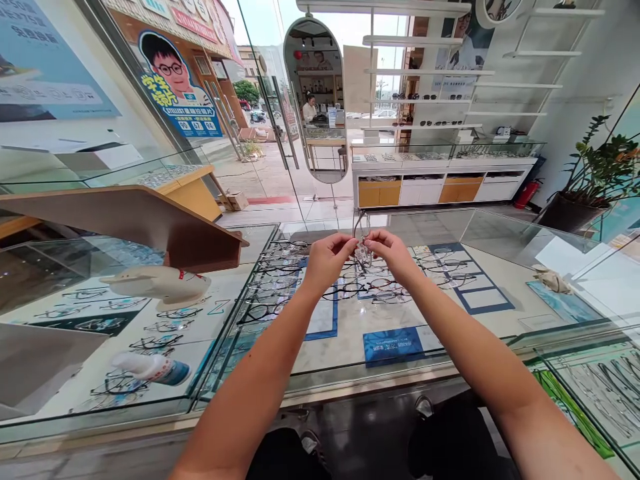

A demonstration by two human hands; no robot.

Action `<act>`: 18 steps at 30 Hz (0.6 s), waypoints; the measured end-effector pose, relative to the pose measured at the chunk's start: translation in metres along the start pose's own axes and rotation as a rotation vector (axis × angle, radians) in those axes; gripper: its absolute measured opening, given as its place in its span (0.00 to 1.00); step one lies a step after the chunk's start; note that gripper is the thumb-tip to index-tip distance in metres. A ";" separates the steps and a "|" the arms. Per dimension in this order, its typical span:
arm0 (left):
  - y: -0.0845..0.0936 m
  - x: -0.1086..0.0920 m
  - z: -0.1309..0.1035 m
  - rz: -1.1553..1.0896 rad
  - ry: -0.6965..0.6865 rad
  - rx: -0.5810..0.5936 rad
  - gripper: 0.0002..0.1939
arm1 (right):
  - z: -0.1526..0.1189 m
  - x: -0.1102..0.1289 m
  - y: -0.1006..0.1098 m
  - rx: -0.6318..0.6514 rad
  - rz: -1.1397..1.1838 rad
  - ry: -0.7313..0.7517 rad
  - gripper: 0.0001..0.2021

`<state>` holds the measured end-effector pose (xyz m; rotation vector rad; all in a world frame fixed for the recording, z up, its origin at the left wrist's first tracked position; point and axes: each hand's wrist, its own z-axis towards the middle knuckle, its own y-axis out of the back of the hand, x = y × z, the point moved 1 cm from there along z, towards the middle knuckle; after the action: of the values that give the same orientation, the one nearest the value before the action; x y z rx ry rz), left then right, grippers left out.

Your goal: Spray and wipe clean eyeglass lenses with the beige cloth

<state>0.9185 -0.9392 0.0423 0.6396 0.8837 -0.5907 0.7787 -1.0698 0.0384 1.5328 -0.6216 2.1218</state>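
Observation:
A thin-framed pair of glasses (361, 252) is held upright over the glass display counter (310, 367). My left hand (327, 260) pinches its left side between thumb and fingers. On the other side, my right hand (393, 253) has its thumb and fingers closed on the same pair. The two hands are close together, near the counter's far edge. Beneath them, rows of eyeglasses (350, 290) lie inside the case, some over blue-edged panels. A blue card (393, 345) is at the near side of the case.
A white bottle (153, 368) and a pale dolphin-shaped object (160, 285) stand at the left, near a brown wooden board (125, 217). An oval mirror (316, 100) reflects a person. A potted plant (590, 173) stands at the right.

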 end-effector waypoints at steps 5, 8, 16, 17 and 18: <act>0.001 -0.007 0.001 -0.059 0.024 0.066 0.24 | 0.005 -0.002 0.004 0.042 0.194 -0.151 0.20; 0.000 -0.010 0.000 -0.078 0.040 0.103 0.26 | 0.006 -0.003 0.006 0.089 0.260 -0.231 0.20; 0.006 -0.002 0.003 0.002 -0.023 0.131 0.23 | 0.005 0.008 0.016 0.183 0.253 -0.248 0.14; 0.008 0.000 0.004 0.029 -0.024 0.116 0.22 | 0.006 0.009 0.018 0.182 0.237 -0.248 0.15; 0.012 0.001 0.005 0.062 -0.023 0.097 0.22 | 0.006 0.010 0.020 0.178 0.217 -0.246 0.15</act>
<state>0.9299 -0.9355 0.0467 0.7443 0.8149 -0.5861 0.7689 -1.0882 0.0475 1.9220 -0.7273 2.2140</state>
